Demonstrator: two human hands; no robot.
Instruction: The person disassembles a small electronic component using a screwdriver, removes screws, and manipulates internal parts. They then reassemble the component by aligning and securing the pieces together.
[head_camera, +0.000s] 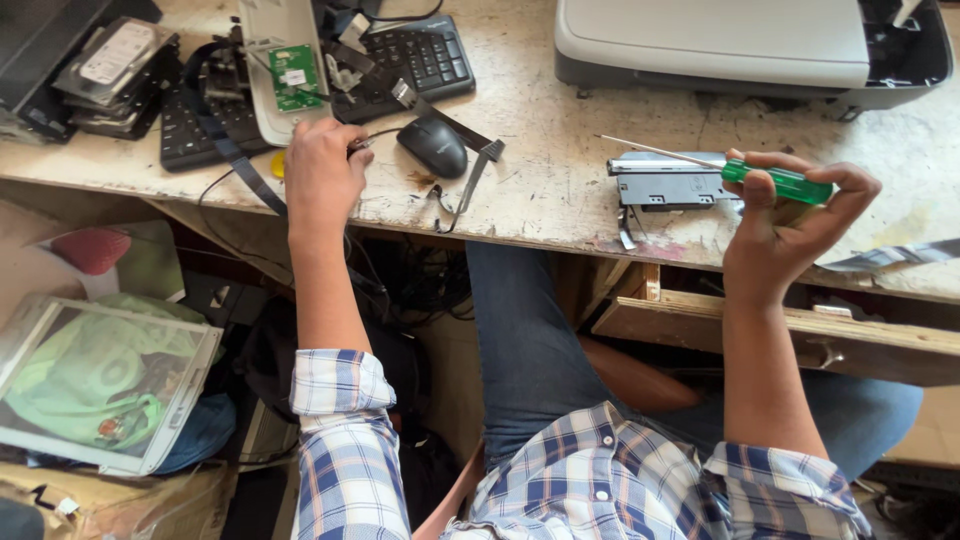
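Note:
My right hand (790, 225) holds a screwdriver with a green translucent handle (780, 182) and a thin metal shaft pointing left, just above a grey metal drive part (662, 182) on the worn workbench (545, 190). My left hand (322, 172) is closed at the bench's front edge, pinching a small metal piece with a thin wire, beside a black mouse (433, 146). Just beyond it lies a white plastic cover carrying a green circuit board (294, 76).
A black keyboard (415, 55) and a flat ribbon cable (462, 160) lie behind the mouse. Hard drives (115, 70) are stacked at far left. A grey printer (740, 45) sits at back right. A wooden drawer (780, 335) stands open under the bench. A framed panel (100, 380) leans lower left.

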